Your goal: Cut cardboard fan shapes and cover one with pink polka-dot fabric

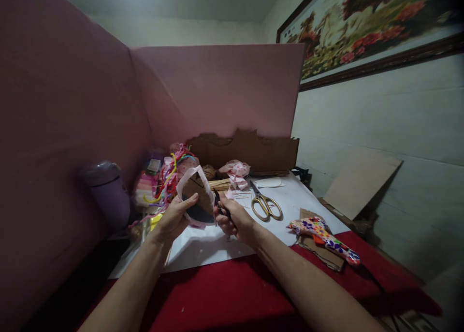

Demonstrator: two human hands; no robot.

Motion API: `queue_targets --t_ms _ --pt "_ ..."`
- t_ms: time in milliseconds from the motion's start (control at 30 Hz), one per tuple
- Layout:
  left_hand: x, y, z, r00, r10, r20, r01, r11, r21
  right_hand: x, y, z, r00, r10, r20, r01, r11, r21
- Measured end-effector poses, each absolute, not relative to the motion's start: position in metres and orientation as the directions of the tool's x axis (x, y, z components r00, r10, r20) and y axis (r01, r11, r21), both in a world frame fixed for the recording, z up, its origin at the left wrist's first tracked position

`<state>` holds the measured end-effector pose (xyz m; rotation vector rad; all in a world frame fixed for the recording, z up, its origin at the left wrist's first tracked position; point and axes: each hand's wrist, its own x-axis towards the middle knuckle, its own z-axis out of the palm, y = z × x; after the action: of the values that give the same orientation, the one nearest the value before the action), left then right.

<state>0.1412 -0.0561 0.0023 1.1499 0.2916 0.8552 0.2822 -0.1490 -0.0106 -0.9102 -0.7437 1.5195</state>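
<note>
In my left hand is a cardboard piece, thumb across its face. Pale pink fabric is folded around the cardboard's edge, and its lower part looks dark. My right hand is closed on small black scissors, mostly covered by the fingers. Their dark tip points up beside the right edge of the cardboard. Larger gold-handled scissors lie on the white sheet, just right of my right hand. Thin wooden sticks and a crumpled pink dotted cloth lie behind the hands.
A colourful patterned glue gun rests on cardboard scraps at right. White paper covers part of the red tablecloth. Pipe cleaners and fabrics are heaped at left, near a purple container. Torn cardboard stands at the back.
</note>
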Motion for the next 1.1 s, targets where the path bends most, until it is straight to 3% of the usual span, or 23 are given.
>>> queue_targets --t_ms 300,567,1100 --pt "0.1408 -0.0569 0.0038 0.66 0.724 0.197 -0.433 0.153 0.888 0.2856 -0.1509 -0.0087 -0.113 0.986 -0.123 -0.441 -0.161 -0.883" --pt "0.1433 -0.0582 0.0024 0.675 0.718 0.172 -0.423 0.186 0.887 0.2827 -0.1497 -0.0117 -0.033 0.996 -0.082 -0.44 -0.088 -0.894" --pt "0.1448 -0.0581 0.0012 0.657 0.734 0.17 -0.425 0.176 0.888 0.28 -0.1475 -0.0123 -0.007 0.986 -0.169 -0.531 -0.147 -0.834"
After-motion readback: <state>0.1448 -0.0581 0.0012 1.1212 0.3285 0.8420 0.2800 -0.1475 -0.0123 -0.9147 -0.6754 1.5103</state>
